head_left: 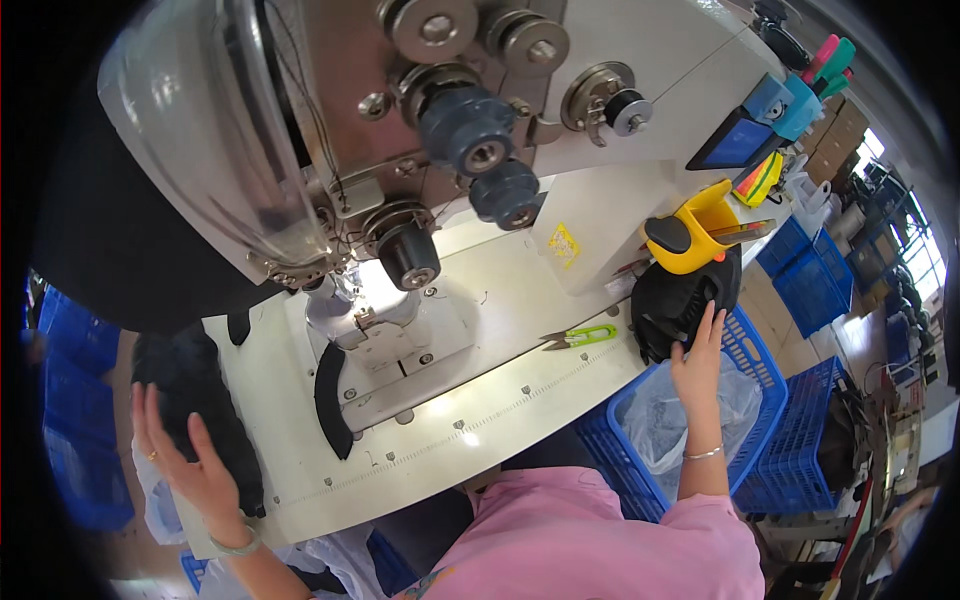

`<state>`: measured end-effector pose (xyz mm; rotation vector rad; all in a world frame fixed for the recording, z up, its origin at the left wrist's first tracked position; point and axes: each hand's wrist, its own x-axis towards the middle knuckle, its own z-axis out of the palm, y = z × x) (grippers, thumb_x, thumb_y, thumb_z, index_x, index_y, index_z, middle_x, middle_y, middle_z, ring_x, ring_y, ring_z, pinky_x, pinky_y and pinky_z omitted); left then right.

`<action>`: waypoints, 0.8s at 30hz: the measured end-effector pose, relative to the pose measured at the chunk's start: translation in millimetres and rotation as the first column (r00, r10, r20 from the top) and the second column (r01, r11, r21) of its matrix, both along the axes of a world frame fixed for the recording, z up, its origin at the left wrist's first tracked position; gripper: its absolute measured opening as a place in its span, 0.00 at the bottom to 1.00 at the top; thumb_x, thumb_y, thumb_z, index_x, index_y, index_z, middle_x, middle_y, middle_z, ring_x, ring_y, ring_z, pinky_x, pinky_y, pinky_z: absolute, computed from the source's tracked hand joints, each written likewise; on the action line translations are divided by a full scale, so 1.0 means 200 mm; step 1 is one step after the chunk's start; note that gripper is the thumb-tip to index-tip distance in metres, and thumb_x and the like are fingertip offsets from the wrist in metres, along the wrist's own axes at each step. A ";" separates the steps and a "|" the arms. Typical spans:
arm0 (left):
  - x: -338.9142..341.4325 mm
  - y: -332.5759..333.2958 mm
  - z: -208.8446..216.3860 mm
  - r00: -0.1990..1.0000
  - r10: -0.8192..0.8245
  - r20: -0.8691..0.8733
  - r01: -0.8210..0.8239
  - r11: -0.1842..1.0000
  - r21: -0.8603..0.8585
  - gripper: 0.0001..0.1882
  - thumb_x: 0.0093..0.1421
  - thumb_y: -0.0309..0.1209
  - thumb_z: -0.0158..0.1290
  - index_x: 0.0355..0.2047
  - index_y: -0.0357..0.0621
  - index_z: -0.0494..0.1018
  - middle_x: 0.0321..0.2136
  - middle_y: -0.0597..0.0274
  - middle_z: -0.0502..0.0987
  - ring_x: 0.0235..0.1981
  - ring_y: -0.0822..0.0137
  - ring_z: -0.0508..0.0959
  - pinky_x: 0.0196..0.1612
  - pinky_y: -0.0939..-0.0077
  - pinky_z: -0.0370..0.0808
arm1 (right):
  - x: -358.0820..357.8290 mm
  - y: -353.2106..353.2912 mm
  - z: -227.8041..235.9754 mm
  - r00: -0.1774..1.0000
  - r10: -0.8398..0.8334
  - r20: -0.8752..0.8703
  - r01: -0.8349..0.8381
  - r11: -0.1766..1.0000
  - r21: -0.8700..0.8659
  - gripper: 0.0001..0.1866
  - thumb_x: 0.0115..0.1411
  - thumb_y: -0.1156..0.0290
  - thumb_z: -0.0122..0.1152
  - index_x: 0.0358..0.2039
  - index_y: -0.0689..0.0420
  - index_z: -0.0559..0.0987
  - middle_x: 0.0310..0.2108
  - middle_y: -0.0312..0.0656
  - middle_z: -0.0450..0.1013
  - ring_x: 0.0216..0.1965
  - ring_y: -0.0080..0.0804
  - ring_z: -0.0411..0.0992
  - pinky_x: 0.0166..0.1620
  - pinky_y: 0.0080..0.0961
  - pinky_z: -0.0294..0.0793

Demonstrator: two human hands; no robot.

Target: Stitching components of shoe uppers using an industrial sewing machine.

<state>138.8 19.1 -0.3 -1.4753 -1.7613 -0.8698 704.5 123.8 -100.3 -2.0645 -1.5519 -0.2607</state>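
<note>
Left hand (195,465) — spread wide, holding nothing visible — is at the dark cloth (195,375). Right hand (697,365) has half-extended fingers at the black pieces (662,308); grip unclear. Likely a fetching step, calling for a firm pinch. 1 black strip (330,405) lies by the machine (650,60).

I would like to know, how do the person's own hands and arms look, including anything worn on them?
Both hands are ungloved. The left hand wears a gold-coloured ring on one finger and a pale bangle at the wrist. Above the right hand are a thin silvery bracelet and a short pink sleeve.
</note>
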 end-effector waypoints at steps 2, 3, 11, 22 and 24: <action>0.10 0.02 0.00 0.998 -0.040 0.052 0.043 0.998 -0.054 0.22 0.64 0.28 0.50 0.58 0.37 0.67 0.61 0.49 0.65 0.62 0.50 0.64 0.64 0.59 0.58 | 0.04 0.00 0.00 0.999 0.031 -0.005 -0.031 0.995 0.099 0.38 0.54 0.78 0.58 0.66 0.60 0.58 0.66 0.66 0.52 0.64 0.62 0.58 0.63 0.41 0.61; 0.13 0.02 -0.01 0.989 -0.115 0.098 0.127 0.984 -0.125 0.22 0.62 0.26 0.51 0.57 0.36 0.68 0.61 0.49 0.65 0.62 0.50 0.64 0.64 0.59 0.59 | 0.03 -0.01 0.03 1.000 -0.012 -0.002 0.012 0.998 0.065 0.34 0.53 0.81 0.55 0.63 0.61 0.63 0.60 0.65 0.60 0.57 0.59 0.65 0.58 0.40 0.67; 0.28 0.17 -0.10 0.853 -0.406 0.326 0.495 0.828 -0.264 0.14 0.55 0.20 0.55 0.43 0.37 0.75 0.51 0.49 0.72 0.53 0.48 0.71 0.55 0.61 0.69 | 0.05 0.00 0.11 0.984 -0.050 0.173 0.037 0.996 0.075 0.22 0.51 0.84 0.55 0.47 0.57 0.81 0.31 0.55 0.77 0.31 0.52 0.77 0.36 0.43 0.76; 0.30 0.22 -0.23 0.793 -0.395 0.464 0.580 0.723 -0.375 0.09 0.56 0.25 0.57 0.39 0.39 0.76 0.46 0.54 0.75 0.47 0.52 0.75 0.46 0.64 0.74 | 0.07 -0.04 0.18 0.949 0.143 -0.280 -0.100 0.982 0.161 0.20 0.55 0.65 0.67 0.46 0.62 0.80 0.34 0.58 0.77 0.31 0.54 0.77 0.37 0.36 0.75; 0.31 0.23 -0.26 0.796 -0.398 0.457 0.579 0.720 -0.382 0.09 0.56 0.25 0.57 0.39 0.40 0.76 0.46 0.54 0.76 0.46 0.52 0.75 0.45 0.65 0.75 | 0.07 -0.06 0.14 0.959 0.132 -0.251 -0.092 0.982 0.168 0.17 0.55 0.66 0.67 0.42 0.62 0.82 0.32 0.58 0.77 0.31 0.55 0.77 0.38 0.38 0.76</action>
